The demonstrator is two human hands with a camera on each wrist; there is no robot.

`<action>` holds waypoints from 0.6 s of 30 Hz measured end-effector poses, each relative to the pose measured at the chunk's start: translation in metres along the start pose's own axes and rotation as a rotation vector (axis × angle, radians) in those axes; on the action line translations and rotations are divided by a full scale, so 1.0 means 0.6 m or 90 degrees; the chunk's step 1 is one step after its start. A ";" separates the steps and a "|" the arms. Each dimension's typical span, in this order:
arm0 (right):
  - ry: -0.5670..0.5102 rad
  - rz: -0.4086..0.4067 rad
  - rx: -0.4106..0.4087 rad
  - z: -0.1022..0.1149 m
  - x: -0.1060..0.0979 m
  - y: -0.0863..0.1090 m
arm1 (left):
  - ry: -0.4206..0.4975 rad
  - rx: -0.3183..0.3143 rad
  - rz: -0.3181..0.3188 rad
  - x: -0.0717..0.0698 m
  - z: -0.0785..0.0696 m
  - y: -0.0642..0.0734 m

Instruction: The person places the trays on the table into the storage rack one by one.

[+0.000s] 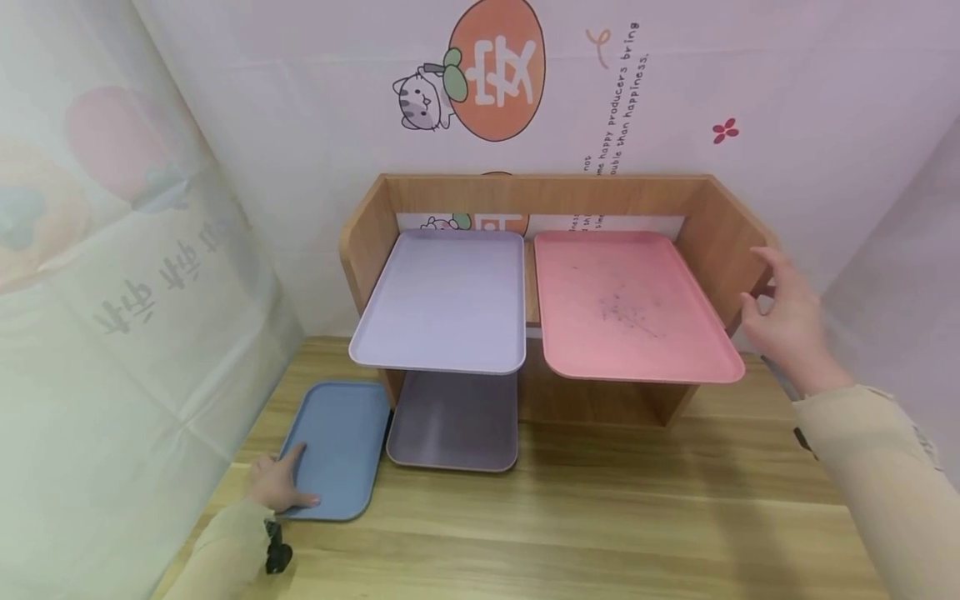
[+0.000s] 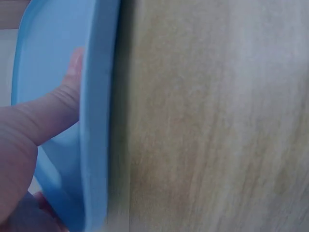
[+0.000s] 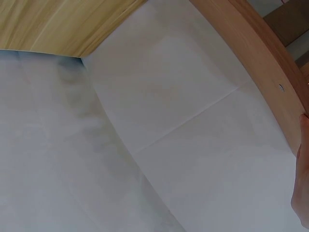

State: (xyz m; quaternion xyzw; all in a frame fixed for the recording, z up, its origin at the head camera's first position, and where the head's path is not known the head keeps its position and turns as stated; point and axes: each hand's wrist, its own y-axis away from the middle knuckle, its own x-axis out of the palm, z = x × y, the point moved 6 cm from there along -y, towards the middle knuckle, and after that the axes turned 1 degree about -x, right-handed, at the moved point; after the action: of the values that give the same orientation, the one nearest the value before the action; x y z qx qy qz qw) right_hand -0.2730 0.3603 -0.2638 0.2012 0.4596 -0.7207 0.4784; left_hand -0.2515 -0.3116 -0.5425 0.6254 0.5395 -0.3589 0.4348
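My left hand point(image 1: 276, 482) grips a blue tray point(image 1: 341, 442) at its near left corner, left of a wooden shelf point(image 1: 543, 194). In the left wrist view the thumb point(image 2: 63, 101) lies over the tray's rim, and fingers show partly below. My right hand point(image 1: 795, 325) touches the shelf's right side panel point(image 1: 723, 242), thumb and index finger spread apart. Only a sliver of that hand enters the right wrist view, against the panel's edge. On the shelf's upper level lie a lavender tray point(image 1: 450, 300) and a pink tray point(image 1: 637, 292). A dark purple-grey tray point(image 1: 456, 425) sits below the lavender one.
The shelf stands on a wood-grain table point(image 1: 585, 517) near its back edge. Pale printed cloth point(image 1: 315, 100) hangs behind and along both sides. All three shelf trays jut out past the shelf's front. A black device point(image 1: 277, 548) is at the left wrist.
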 end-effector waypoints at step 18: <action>0.002 0.002 0.003 0.002 0.001 0.000 | 0.134 0.042 -0.034 -0.022 0.018 0.023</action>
State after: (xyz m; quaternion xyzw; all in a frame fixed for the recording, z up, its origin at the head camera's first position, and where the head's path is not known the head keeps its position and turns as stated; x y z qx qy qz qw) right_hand -0.2731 0.3591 -0.2639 0.2039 0.4582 -0.7207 0.4785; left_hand -0.2399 -0.3270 -0.5323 0.6588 0.5867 -0.3201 0.3454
